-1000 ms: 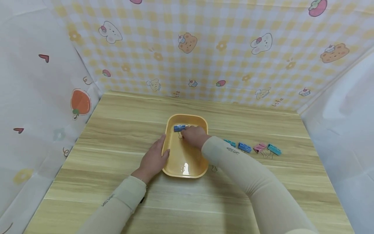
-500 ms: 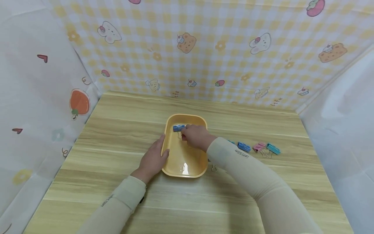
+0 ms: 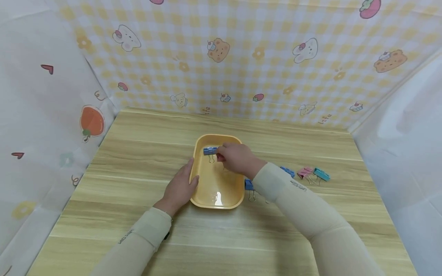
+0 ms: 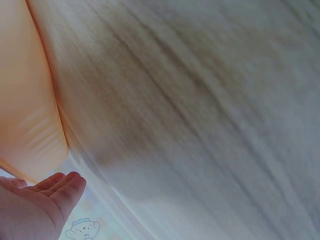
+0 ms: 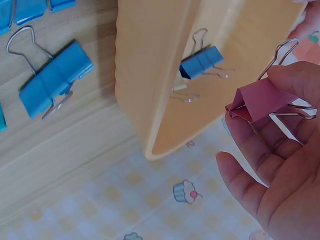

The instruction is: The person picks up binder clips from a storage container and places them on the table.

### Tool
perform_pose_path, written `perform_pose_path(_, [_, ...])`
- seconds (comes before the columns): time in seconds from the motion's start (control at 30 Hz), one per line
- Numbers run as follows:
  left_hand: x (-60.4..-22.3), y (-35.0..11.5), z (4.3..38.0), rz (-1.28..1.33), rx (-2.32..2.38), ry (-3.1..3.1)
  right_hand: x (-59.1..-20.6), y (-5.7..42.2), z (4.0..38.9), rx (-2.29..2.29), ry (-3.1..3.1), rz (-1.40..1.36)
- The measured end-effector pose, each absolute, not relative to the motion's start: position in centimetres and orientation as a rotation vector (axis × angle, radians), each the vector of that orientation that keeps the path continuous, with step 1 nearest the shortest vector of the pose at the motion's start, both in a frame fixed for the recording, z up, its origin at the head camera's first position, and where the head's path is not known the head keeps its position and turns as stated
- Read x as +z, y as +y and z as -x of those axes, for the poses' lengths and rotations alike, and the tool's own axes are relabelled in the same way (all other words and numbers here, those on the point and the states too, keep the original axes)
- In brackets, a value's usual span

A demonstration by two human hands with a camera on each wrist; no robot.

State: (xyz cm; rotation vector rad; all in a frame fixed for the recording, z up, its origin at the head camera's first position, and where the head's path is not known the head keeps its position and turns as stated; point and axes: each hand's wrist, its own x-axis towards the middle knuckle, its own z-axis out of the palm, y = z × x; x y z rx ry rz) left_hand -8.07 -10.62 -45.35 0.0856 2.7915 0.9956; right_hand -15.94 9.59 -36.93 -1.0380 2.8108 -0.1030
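Observation:
In the head view, a yellow tray [image 3: 216, 207] stands on the table with my left hand [image 3: 178, 186] against its left side. The left fingers lie straight along the outer wall, the thumb by the rim. Above the tray, my right hand [image 3: 238, 158] pinches a pink binder clip [image 5: 262, 100] between thumb and fingers, its wire handles spread out in the right wrist view. A blue binder clip [image 3: 210, 151] lies inside at the far end. Beside it, the right wrist view shows a pale clip [image 5: 180, 82], partly hidden.
Right of the tray lies a blue binder clip [image 3: 248, 184], partly covered by the right sleeve. Farther right are another blue clip [image 3: 287, 171], a pink clip [image 3: 305, 172] and a teal clip [image 3: 322, 174]. A patterned cloth [image 3: 241, 69] hangs behind the table.
My right hand has drawn slightly right, away from the blue clip in the tray, and the pink binder clip now shows at its fingertips. The left hand keeps its place at the tray.

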Motion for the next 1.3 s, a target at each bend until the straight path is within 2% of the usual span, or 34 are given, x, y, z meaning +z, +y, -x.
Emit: perform_pose_path(1.3, [-45.5, -10.7, 8.1, -0.094, 0.993, 2.768, -36.3, 16.9, 14.1, -0.310, 2.945, 0.866])
